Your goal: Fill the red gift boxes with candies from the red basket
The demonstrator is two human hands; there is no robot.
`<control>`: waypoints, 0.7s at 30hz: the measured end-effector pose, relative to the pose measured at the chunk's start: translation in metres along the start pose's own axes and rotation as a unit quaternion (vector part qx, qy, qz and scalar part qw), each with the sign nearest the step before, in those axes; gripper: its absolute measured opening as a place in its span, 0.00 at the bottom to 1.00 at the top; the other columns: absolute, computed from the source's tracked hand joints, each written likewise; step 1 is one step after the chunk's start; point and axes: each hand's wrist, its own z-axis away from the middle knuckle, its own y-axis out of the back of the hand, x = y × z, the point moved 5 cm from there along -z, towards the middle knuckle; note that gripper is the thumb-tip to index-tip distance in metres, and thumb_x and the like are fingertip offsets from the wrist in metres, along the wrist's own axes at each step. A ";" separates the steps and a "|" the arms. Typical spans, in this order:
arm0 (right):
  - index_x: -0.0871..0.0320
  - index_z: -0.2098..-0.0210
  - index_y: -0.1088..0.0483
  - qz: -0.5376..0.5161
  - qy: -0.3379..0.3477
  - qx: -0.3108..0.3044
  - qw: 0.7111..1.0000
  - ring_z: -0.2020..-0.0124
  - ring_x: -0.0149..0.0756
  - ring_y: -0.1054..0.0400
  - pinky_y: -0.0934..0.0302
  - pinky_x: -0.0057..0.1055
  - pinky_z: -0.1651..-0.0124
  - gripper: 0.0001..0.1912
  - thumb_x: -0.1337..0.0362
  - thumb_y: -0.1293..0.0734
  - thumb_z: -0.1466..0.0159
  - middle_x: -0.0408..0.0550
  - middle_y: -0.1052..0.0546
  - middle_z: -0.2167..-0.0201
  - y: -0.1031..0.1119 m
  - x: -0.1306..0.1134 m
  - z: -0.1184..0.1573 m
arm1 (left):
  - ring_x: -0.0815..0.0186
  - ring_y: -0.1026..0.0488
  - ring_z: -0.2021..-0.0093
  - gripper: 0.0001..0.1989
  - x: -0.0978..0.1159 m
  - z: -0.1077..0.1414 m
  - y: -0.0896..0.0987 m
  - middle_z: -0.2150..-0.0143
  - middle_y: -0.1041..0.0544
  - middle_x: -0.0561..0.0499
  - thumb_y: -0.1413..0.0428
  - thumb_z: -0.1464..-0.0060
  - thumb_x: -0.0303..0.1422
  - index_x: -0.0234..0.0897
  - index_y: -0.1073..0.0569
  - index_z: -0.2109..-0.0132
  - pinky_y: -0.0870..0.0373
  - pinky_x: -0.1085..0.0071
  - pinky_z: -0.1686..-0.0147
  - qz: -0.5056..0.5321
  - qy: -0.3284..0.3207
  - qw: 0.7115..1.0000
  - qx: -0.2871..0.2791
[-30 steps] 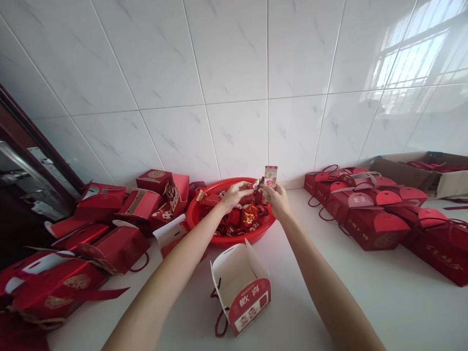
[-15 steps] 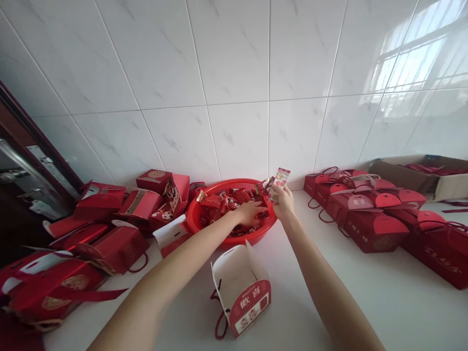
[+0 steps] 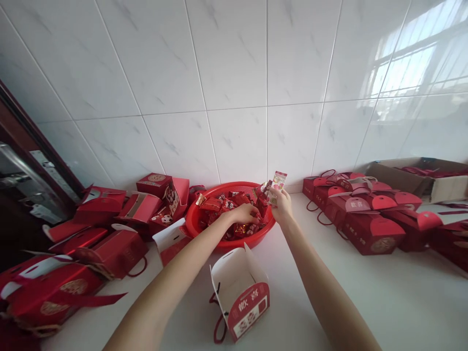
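My left hand point(image 3: 245, 213) is down in the red plastic basket point(image 3: 228, 245), its fingers closed on a red wrapped candy that they partly hide. Several shiny candies in red and gold wrappers point(image 3: 212, 204) fill the basket around it. Over the basket's right rim, my right hand point(image 3: 282, 204) pinches a few small packets upright. One is a pale sachet with a pink top point(image 3: 280, 180); darker red wrappers sit beside it. In front of the basket stands an open red gift box point(image 3: 252, 312), its white inside facing up and a cord handle at its left.
Red gift boxes, several with raised flaps, crowd the left point(image 3: 109, 248). More closed red boxes point(image 3: 373, 231) stand in rows on the right, before a cardboard carton point(image 3: 449, 187). Another person's hand point(image 3: 463, 239) shows at the right edge by a box. A tiled wall point(image 3: 237, 141) rises behind.
My left hand's fingers, spread before, have curled closed among the candies. My right hand still holds its packets. Another person's hand has appeared at the right edge, and the box there has shifted right.
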 end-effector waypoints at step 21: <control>0.58 0.67 0.28 0.119 -0.086 -0.272 0.951 0.74 0.29 0.32 0.36 0.26 0.70 0.17 0.58 0.24 0.52 0.41 0.25 0.74 -0.066 -0.018 0.067 | 0.56 0.22 0.54 0.20 0.035 0.111 0.047 0.61 0.16 0.48 0.30 0.63 0.45 0.38 0.17 0.63 0.29 0.61 0.47 0.360 -0.029 0.859 0.362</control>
